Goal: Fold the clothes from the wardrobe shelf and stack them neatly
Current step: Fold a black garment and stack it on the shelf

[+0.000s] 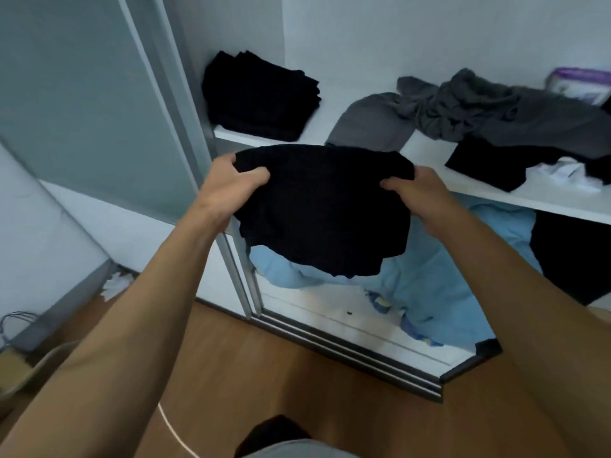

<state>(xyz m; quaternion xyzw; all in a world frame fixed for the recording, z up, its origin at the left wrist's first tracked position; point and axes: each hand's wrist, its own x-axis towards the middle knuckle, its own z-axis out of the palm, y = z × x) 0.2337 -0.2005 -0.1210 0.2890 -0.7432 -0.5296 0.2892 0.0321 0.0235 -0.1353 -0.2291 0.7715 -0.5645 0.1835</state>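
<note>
I hold a black garment in the air in front of the white wardrobe shelf. My left hand grips its upper left edge and my right hand grips its upper right edge; the cloth hangs doubled between them. A stack of folded black clothes sits at the shelf's left end. A loose heap of grey clothes lies further right, with a black piece and a white piece in front of it.
A frosted sliding door stands to the left. Light blue fabric and a dark garment lie below the shelf. A purple and white packet is at the shelf's far right. Wooden floor lies underfoot.
</note>
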